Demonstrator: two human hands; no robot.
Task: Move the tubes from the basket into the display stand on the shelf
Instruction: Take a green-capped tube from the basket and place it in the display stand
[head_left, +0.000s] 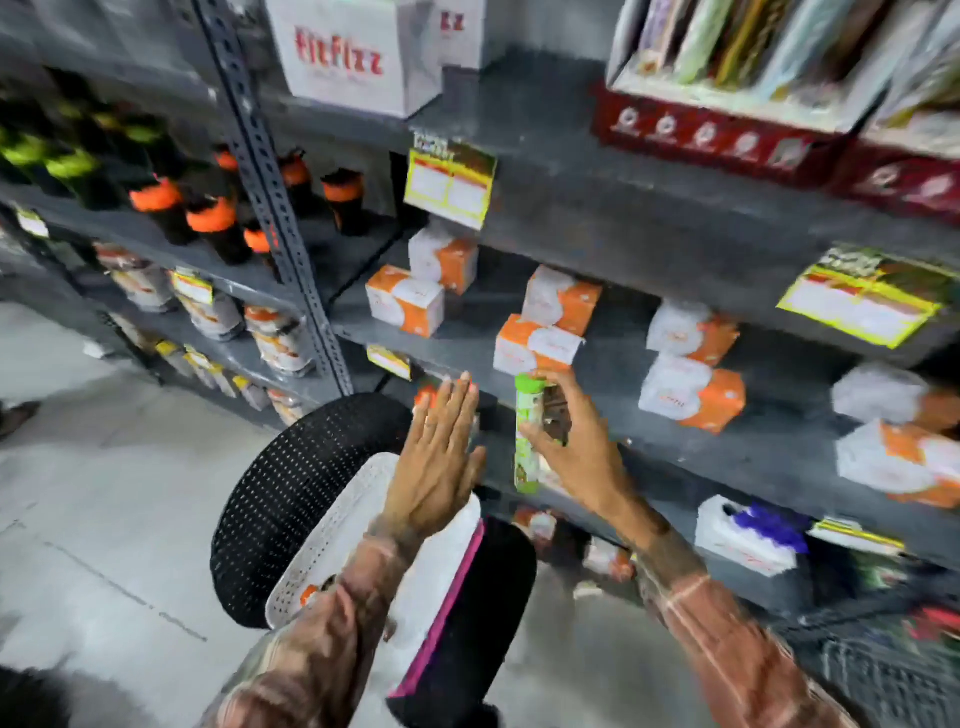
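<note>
A green-capped tube is gripped upright in the right hand, the thumb pressed on its front and the fingers wrapped behind it; it is held in front of the edge of the grey shelf, just below a stack of orange-and-white boxes; the left hand is held flat and open, fingers together and pointing up, empty, just beside the tube without touching it; a white perforated basket is seen below the left wrist, beside a black perforated basket; its contents are mostly hidden by the plaid sleeve; the display stand cannot be made out in the blur.
</note>
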